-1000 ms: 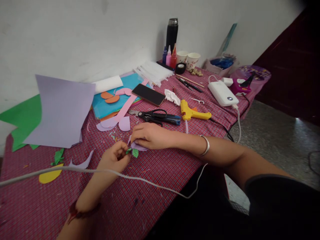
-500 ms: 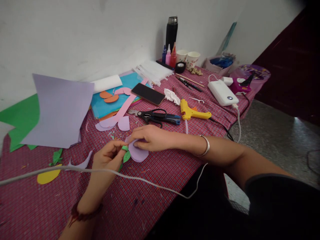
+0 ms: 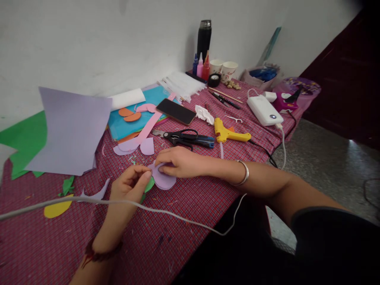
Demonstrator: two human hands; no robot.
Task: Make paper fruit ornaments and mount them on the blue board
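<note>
A lilac paper flower [image 3: 166, 182], made of rounded petals with a green leaf [image 3: 150, 185] at its left side, is held low over the tablecloth. My left hand [image 3: 130, 186] pinches its base between thumb and forefinger, and the thumb covers part of the green. From the right, my right hand [image 3: 179, 163] grips the upper petals, fingers bent over them. Just beyond my hands are loose lilac petal pieces [image 3: 147, 146] and black-handled scissors [image 3: 181, 137].
A white cable [image 3: 178, 217] crosses in front of my left wrist. Farther right are a yellow glue gun [image 3: 228, 132] and a white power bank [image 3: 264, 110]. A phone [image 3: 175, 111] lies on coloured sheets. Lilac sheets [image 3: 71, 130] stand at left, near a yellow cutout [image 3: 57, 208].
My left thumb and fingers have shifted slightly right, onto the flower's base, and now hide the green band and more of the leaf. The petals have tilted up a little in my right hand.
</note>
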